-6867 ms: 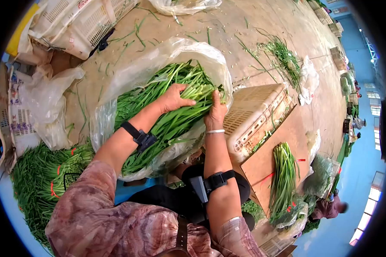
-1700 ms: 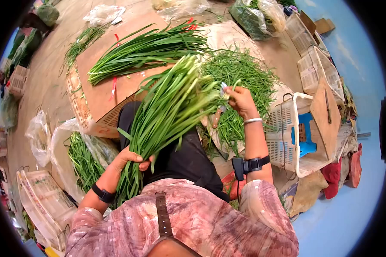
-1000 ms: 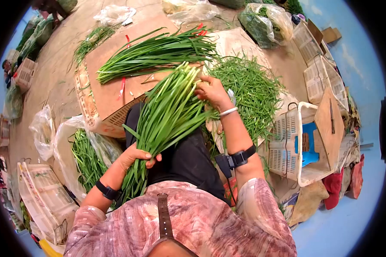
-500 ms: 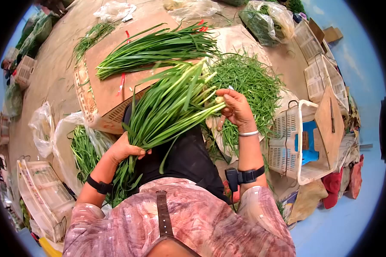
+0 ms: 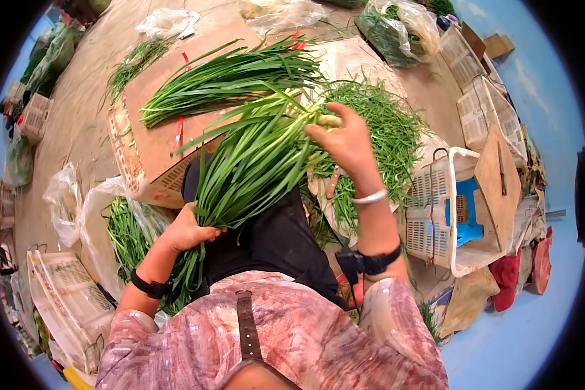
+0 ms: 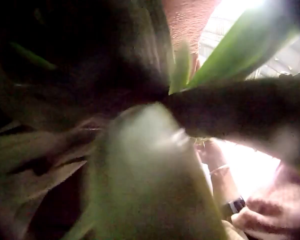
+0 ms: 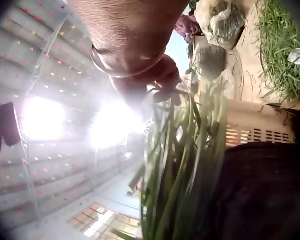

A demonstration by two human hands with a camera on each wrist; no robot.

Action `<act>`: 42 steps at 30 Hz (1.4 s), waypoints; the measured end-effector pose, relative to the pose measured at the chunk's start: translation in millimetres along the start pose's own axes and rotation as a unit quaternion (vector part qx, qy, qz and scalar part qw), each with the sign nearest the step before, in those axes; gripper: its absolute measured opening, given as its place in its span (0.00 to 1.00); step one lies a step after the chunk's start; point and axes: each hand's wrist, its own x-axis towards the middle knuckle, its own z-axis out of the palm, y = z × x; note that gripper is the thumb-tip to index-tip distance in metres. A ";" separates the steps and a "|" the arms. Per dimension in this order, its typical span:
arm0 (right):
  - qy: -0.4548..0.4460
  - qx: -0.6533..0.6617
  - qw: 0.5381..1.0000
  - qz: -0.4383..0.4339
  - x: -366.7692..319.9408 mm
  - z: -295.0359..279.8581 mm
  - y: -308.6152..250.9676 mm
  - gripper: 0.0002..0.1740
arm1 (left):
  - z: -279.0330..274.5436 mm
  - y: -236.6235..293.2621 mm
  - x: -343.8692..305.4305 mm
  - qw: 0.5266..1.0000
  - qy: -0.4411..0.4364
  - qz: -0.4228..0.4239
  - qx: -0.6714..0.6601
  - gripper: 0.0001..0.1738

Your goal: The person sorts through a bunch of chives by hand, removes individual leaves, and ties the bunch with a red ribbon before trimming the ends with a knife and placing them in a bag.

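My left hand (image 5: 187, 231) grips a loose bunch of garlic chives (image 5: 253, 162) by its leafy end, over my lap. The bunch slants up to the right, pale stem ends uppermost. At those ends is my right hand (image 5: 350, 140), thumb and forefinger curled around a few stems. In the right wrist view the stems (image 7: 180, 165) hang below the hand and bracelet. A broad blurred leaf (image 6: 150, 175) covers much of the left wrist view. Beside the right hand lies a wooden handle (image 5: 333, 183); what it belongs to is hidden behind the hand.
Another chive bunch (image 5: 234, 78) lies on a board (image 5: 136, 97) over a crate, with red ties nearby. A heap of green trimmings (image 5: 387, 136) spreads at right. A plastic bag of chives (image 5: 97, 208) stands at left, a white crate (image 5: 429, 208) at right.
Earlier both hands were in the plastic bag of chives; the bunch is now over the lap. Lately the right hand swung in, out and back to the stem ends, while the left kept its grip.
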 end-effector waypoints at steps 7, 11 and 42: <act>0.021 0.005 1.000 -0.012 12.6 -0.4 36.1 0.09 | -1.8 5.6 -6.5 0.998 0.026 0.019 0.053 0.13; 0.123 0.017 0.992 -0.003 31.0 -34.6 58.4 0.07 | -4.9 1.1 -2.1 0.999 0.010 0.011 0.052 0.14; -0.050 -0.253 0.963 -0.080 11.4 0.5 19.9 0.12 | 7.7 -6.5 4.6 0.989 0.035 0.095 0.112 0.12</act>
